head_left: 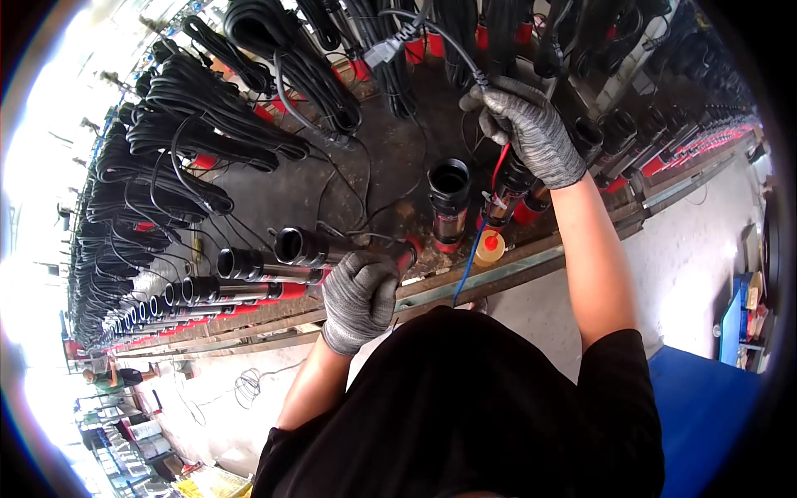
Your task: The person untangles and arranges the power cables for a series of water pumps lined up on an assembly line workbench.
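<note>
My left hand (359, 300), in a grey knit glove, is closed at a metal cylinder with a black open top (300, 246) and a red base; the fingertips are hidden. My right hand (531, 129), gloved alike, is closed round a black cable (455, 43) whose grey-white plug (383, 53) points left. Below that hand hang a red wire (500, 168) and a blue wire (470, 267). Between my hands another black-topped cylinder (449, 184) stands upright. Near the bench edge sits a small yellowish container with a red top (490, 246).
Many coiled black cables (207, 104) fill the far side of the dark bench (398, 166). Rows of similar cylinders (241, 289) line its front edge to left and right. A blue surface (701, 415) is at lower right. A person (120, 378) stands far left.
</note>
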The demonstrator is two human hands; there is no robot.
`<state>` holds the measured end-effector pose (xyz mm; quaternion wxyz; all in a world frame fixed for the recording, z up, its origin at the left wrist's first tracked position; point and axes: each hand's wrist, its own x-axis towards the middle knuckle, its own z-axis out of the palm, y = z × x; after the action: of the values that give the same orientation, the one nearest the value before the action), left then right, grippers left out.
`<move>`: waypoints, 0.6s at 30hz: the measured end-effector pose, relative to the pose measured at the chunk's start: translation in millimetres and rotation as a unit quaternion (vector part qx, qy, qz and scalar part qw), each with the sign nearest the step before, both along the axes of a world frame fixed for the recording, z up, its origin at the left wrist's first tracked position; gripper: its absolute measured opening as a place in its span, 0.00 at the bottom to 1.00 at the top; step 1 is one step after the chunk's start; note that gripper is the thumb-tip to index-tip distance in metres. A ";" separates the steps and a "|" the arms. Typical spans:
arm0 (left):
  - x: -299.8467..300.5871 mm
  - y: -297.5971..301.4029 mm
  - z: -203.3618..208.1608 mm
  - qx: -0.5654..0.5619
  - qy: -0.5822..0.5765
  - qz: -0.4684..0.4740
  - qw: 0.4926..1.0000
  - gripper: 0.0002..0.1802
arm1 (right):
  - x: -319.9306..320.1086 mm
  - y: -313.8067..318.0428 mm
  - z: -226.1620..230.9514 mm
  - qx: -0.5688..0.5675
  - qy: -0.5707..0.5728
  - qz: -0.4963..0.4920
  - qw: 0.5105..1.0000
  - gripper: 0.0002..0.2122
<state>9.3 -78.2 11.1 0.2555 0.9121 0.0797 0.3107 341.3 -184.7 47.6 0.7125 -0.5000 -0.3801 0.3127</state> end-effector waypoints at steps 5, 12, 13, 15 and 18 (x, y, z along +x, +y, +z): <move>-1.5 -0.2 -1.8 0.016 -0.002 0.007 1.000 0.05 | -4.4 -0.8 4.2 -0.036 0.006 -0.022 0.999 0.12; -0.5 -0.8 -1.3 0.000 -0.010 0.004 1.000 0.05 | -5.8 2.1 -0.8 -0.051 0.028 -0.031 0.998 0.12; -0.9 -0.9 -1.6 -0.001 -0.010 0.004 1.000 0.05 | -7.1 2.7 -0.2 -0.057 0.033 -0.033 0.997 0.11; -3.4 -0.2 -2.2 0.000 0.002 0.004 1.000 0.07 | -7.2 2.2 0.2 -0.060 0.006 -0.035 0.998 0.11; -3.0 -2.2 0.0 -0.025 -0.025 0.015 0.999 0.09 | -6.4 4.0 -1.6 -0.054 -0.022 -0.037 0.998 0.12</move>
<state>6.4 -80.4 11.1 0.2759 0.8958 0.0946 0.3354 334.8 -180.7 46.0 0.6870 -0.5586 -0.3591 0.2950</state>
